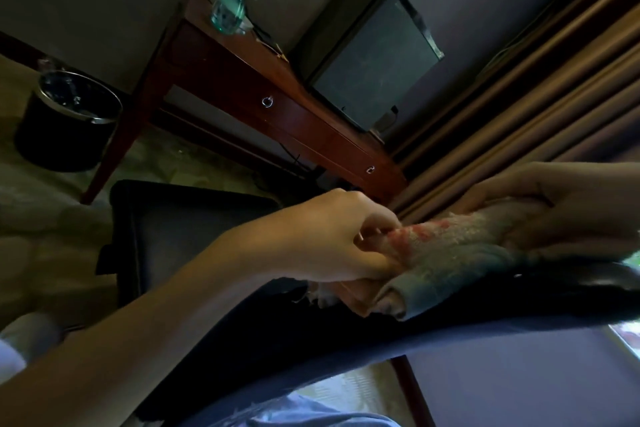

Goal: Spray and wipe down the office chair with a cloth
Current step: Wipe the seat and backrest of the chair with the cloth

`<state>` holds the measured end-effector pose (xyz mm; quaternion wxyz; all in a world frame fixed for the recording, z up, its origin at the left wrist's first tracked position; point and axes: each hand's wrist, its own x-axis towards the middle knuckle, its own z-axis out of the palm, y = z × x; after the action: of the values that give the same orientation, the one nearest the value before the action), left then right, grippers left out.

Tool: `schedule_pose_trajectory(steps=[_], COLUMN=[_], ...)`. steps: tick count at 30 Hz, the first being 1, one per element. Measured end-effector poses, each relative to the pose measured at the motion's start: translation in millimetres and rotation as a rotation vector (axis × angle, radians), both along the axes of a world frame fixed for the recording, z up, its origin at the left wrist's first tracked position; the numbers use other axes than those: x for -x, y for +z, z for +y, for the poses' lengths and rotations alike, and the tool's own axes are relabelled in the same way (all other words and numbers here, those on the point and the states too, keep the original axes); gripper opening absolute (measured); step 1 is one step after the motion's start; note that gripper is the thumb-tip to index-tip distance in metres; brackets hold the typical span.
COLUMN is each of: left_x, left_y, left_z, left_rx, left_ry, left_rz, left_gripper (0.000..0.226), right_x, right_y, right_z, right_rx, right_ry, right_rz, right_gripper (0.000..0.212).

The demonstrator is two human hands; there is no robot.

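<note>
The view is tilted. A dark office chair [311, 329] fills the lower middle, its backrest top running across the frame and its seat [180, 229] behind. A folded cloth [450, 253], pale with pink and blue-grey patches, lies on the backrest top. My left hand [332, 236] pinches the cloth's left end with fingers and thumb. My right hand [554, 204] grips the cloth's right end from the right edge of the frame. A teal spray bottle [230, 7] stands on the wooden desk [270, 87], away from both hands.
A dark monitor [374, 55] stands on the desk behind the bottle. A black waste bin [65, 121] with a metal rim stands on the floor at left. Brown curtains [536, 97] hang at right. A patterned carpet lies beneath.
</note>
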<state>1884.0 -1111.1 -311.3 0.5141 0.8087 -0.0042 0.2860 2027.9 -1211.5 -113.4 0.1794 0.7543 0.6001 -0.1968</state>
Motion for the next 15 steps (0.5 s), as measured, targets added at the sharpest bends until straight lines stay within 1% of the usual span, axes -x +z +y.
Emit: schedule_pose_trajectory(steps=[3, 5, 7, 11, 15], left_x=[-16, -24, -34, -54, -78], left_y=[-20, -38, -56, -88, -115], left_z=[-4, -5, -6, -7, -3], left_rx=[-0.047, -0.009, 0.022, 0.103, 0.137], left_ry=[0.073, 0.082, 0.091, 0.068, 0.034], left_rz=[0.003, 0.001, 0.011, 0.032, 0.068], left_gripper=[0.013, 0.013, 0.012, 0.013, 0.014], right_x=[-13, -22, -33, -59, -80], right_y=[-14, -31, -49, -78, -104], right_z=[4, 11, 17, 25, 36], right_rx=[0.09, 0.123, 0.143, 0.216, 0.283], right_ry=[0.066, 0.082, 0.077, 0.096, 0.122], right_rz=[-0.005, -0.042, -0.006, 0.018, 0.004], right_gripper=[0.052, 0.051, 0.047, 0.05, 0.055])
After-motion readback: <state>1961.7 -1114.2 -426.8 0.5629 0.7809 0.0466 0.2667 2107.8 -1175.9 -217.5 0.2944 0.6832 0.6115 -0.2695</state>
